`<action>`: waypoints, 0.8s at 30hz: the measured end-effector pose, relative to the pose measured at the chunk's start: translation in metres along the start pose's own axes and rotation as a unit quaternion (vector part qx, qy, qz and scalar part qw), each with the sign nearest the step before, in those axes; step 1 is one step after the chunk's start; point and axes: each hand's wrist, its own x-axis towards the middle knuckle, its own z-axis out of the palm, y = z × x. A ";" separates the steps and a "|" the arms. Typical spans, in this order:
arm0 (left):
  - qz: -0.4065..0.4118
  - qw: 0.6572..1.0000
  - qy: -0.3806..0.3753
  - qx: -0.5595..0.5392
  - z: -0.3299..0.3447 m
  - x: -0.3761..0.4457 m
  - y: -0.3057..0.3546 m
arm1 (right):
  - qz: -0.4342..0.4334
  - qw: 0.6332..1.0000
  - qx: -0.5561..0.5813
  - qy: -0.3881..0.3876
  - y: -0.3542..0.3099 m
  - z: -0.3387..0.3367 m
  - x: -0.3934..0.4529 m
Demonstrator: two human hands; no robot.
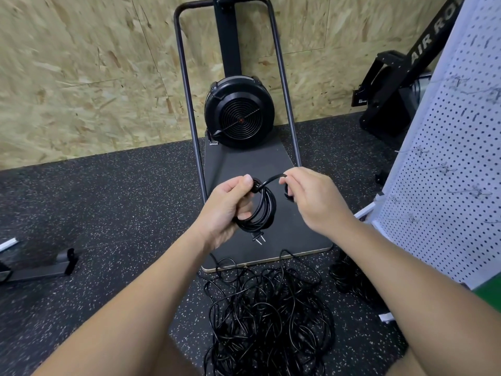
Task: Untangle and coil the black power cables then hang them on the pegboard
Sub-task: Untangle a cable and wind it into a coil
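My left hand (pixel 226 210) grips a coiled black cable (pixel 257 210) at its top, the coil hanging long axis up-and-down, its plug (pixel 258 238) pointing down toward the floor (pixel 108 213). My right hand (pixel 311 198) pinches the cable's free end, drawn level between my hands; its tip is hidden in my fingers. Below lies the tangled cable pile (pixel 268 316), cut off at the bottom edge. The pegboard (pixel 455 158) stands right.

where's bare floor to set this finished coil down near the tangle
The speckled black rubber floor is bare left of the dark fan-machine base board, up to the chipboard wall. It is crowded below the hands: the tangled black cable pile and, right, more cable by the white pegboard.
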 end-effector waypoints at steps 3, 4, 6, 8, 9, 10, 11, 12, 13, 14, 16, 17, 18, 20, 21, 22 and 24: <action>0.011 1.000 0.001 0.011 0.006 -0.002 -0.004 | 0.019 0.999 0.029 -0.030 -0.009 0.002 -0.003; 0.014 1.000 0.005 0.016 0.008 -0.002 -0.005 | 0.039 0.997 0.061 -0.038 -0.011 0.003 -0.004; 0.026 0.999 0.018 0.042 0.010 -0.003 -0.008 | 0.081 0.985 0.141 -0.058 -0.014 0.006 -0.005; 0.050 0.994 0.042 0.085 0.011 -0.004 -0.007 | 0.120 0.964 0.227 -0.067 -0.015 0.008 -0.005; 0.063 0.990 0.059 0.113 0.010 -0.003 -0.006 | 0.135 0.954 0.261 -0.062 -0.015 0.009 -0.004; 0.072 0.984 0.075 0.143 0.009 -0.001 -0.006 | 0.147 0.944 0.290 -0.055 -0.015 0.010 -0.004; 0.079 0.979 0.082 0.167 0.008 -0.001 -0.005 | 0.156 0.934 0.317 -0.050 -0.016 0.009 -0.005; 0.080 0.978 0.080 0.177 0.007 -0.001 -0.005 | 0.161 0.924 0.343 -0.049 -0.018 0.009 -0.006; 0.077 0.979 0.075 0.175 0.008 -0.002 -0.006 | 0.166 0.912 0.372 -0.051 -0.020 0.009 -0.006; 0.071 0.979 0.071 0.175 0.009 -0.002 -0.006 | 0.169 0.896 0.407 -0.057 -0.022 0.010 -0.007; 0.060 0.978 0.073 0.188 0.013 -0.003 -0.006 | 0.174 0.868 0.460 -0.065 -0.022 0.013 -0.007; 0.059 0.977 0.076 0.189 0.015 -0.004 -0.008 | 0.179 0.864 0.467 -0.062 -0.021 0.015 -0.007; 0.059 0.978 0.080 0.184 0.018 -0.004 -0.009 | 0.186 0.868 0.458 -0.055 -0.019 0.017 -0.005; 0.066 0.977 0.095 0.178 0.019 -0.003 -0.014 | 0.200 0.897 0.392 -0.035 -0.016 0.016 -0.003; 0.074 0.974 0.108 0.185 0.018 -0.002 -0.016 | 0.205 0.914 0.350 -0.022 -0.015 0.016 -0.003; 0.082 0.968 0.126 0.200 0.015 -0.002 -0.018 | 0.212 0.927 0.309 -0.003 -0.016 0.015 -0.004; 0.084 0.956 0.162 0.230 0.011 0.001 -0.023 | 0.200 0.952 0.219 0.067 -0.020 0.014 -0.009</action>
